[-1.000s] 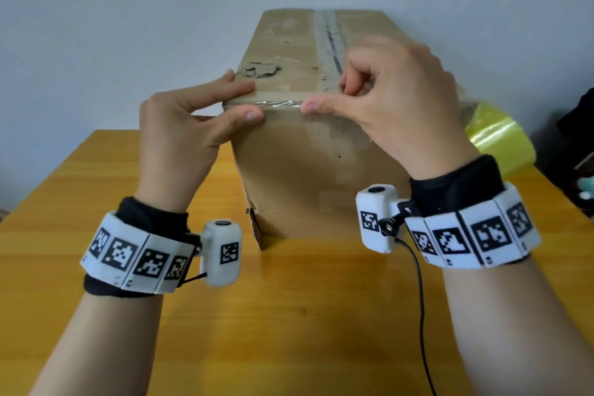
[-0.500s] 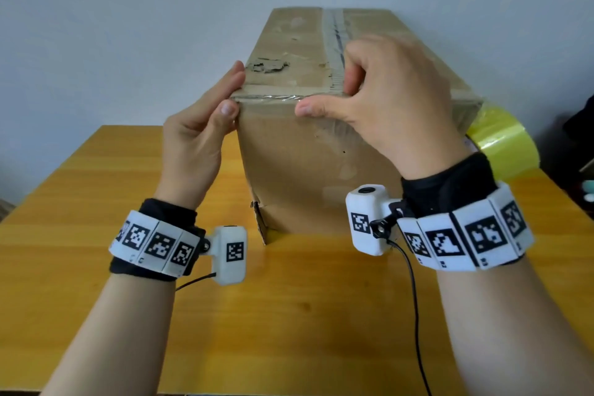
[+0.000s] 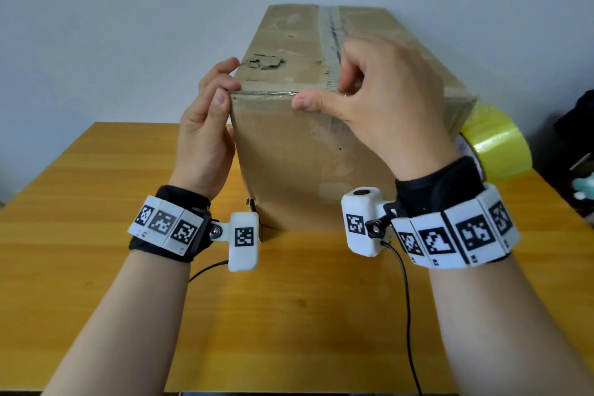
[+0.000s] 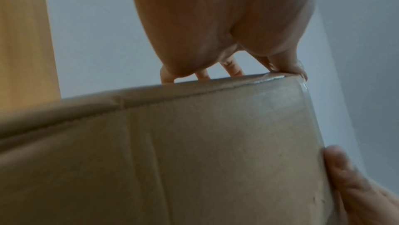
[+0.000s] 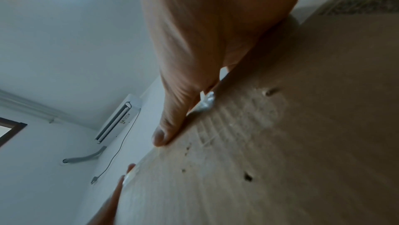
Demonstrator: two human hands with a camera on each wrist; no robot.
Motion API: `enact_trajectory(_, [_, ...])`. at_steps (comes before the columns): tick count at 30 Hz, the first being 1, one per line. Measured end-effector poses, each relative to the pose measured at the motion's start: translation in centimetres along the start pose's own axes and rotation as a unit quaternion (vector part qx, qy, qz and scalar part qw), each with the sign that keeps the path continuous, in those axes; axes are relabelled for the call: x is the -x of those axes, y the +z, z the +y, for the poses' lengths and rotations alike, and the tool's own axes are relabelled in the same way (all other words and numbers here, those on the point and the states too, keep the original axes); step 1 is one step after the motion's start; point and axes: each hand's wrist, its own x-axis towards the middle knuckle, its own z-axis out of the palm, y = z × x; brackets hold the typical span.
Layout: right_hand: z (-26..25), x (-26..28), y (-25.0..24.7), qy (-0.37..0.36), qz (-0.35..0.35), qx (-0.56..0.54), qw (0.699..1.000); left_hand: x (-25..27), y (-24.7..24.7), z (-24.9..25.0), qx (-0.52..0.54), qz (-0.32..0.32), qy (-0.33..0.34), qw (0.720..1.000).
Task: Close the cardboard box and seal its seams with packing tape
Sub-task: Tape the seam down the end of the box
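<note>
A closed cardboard box stands upright on the wooden table. Old grey tape runs along its top centre seam. A shiny clear tape strip lies along the near top edge. My left hand pinches the near-left top corner, thumb on the side and fingers over the top. My right hand pinches the same edge near its middle, thumb on the front face, fingers curled on top. The right wrist view shows the thumb flat along the edge beside crumpled tape. The left wrist view shows the box corner.
A yellow packing tape roll sits on the table right of the box, behind my right wrist. Dark items lie past the table's right edge. A black cable trails over the tabletop in front of the box.
My left hand slid left along the near top edge to the box's left corner. The right hand kept its hold near the middle of the edge.
</note>
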Motion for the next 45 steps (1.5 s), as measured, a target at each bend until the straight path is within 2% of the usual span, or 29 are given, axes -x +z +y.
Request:
enact_trajectory(7, [-1.0, 0.1, 0.5, -0.04, -0.019, -0.043, 0.998, 0.0, 0.6, 0.9, -0.038, 0.061, -0.003, 0.997])
enact_trajectory(13, [-2.5, -0.5, 0.9, -0.059, -0.051, -0.024, 0.997, -0.6, 0.5, 0.7, -0.01, 0.028, -0.013, 0.999])
enact_trajectory(20, [-4.3, -1.9, 1.5, -0.064, -0.124, 0.004, 0.99, -0.2, -0.6, -0.1, -0.073, -0.001, -0.008, 0.997])
enact_trajectory(23, [-5.0, -1.8, 1.9, -0.062, -0.121, 0.012, 0.991, -0.2, -0.8, -0.3, -0.082, 0.015, 0.026, 0.996])
enact_trajectory(30, [-5.0, -1.5, 2.2, -0.063, -0.096, 0.002, 0.993, -0.3, -0.4, -0.4, -0.06, 0.025, 0.032, 0.997])
enact_trajectory(34, [-4.4, -1.3, 2.0, -0.059, -0.06, -0.031, 0.996, -0.4, 0.6, 0.4, -0.101, 0.077, 0.056, 0.99])
enact_trajectory(40, [-2.4, 0.0, -0.2, -0.018, -0.075, -0.075, 0.994, -0.4, 1.5, 2.3, -0.204, 0.155, -0.013, 0.966])
enact_trajectory(42, [-1.4, 0.5, -0.7, -0.003, -0.061, -0.062, 0.996, -0.7, 2.3, 3.3, -0.232, 0.188, 0.001, 0.954])
enact_trajectory(45, [0.1, 1.1, -1.5, 0.023, -0.053, -0.059, 0.997, -1.0, 4.3, 4.5, -0.283, 0.217, 0.069, 0.932])
